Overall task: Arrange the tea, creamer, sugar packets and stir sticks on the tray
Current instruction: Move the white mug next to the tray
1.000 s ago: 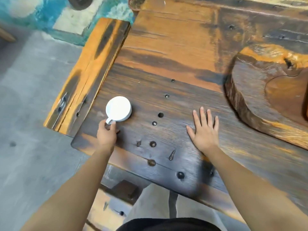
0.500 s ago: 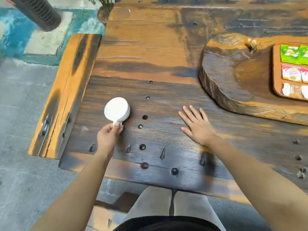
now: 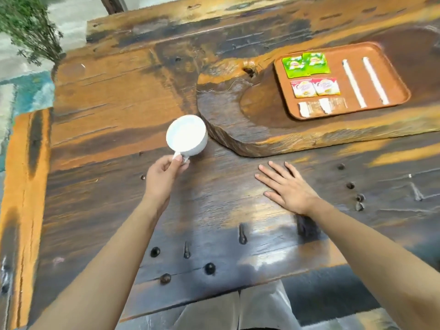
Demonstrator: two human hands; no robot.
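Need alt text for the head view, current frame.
A left hand holds a white cup by its handle over a dark wooden table; the right hand lies flat. Beyond, a brown tray holds paired packets and two white stir sticks.

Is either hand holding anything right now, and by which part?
The left hand holds the white cup by its handle. The right hand lies flat on the table, holding nothing.

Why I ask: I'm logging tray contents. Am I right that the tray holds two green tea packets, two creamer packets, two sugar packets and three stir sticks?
Not quite: the head view shows two stir sticks, not three, on the tray. The two green tea packets, two creamer packets and two sugar packets are right.
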